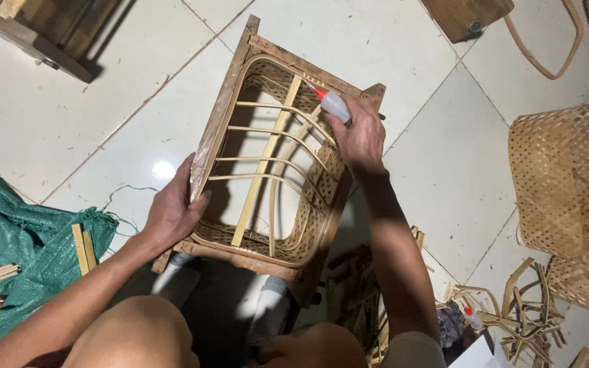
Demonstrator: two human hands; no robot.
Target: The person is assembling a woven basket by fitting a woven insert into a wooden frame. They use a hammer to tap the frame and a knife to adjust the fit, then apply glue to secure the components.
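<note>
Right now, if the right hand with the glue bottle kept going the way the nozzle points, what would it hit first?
The right hand aims the glue bottle up and left. Its red tip would likely first meet the bamboo slat crossing the woven basket near the wooden frame; depth is unclear.

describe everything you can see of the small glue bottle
The glue bottle is small, of translucent whitish plastic, with a red pointed nozzle. It is tilted, nozzle aimed up and left at a bamboo strip at the far rim of the woven basket, which sits in a wooden frame. The right hand grips its lower body, hiding the base. How full it is cannot be told.
</note>
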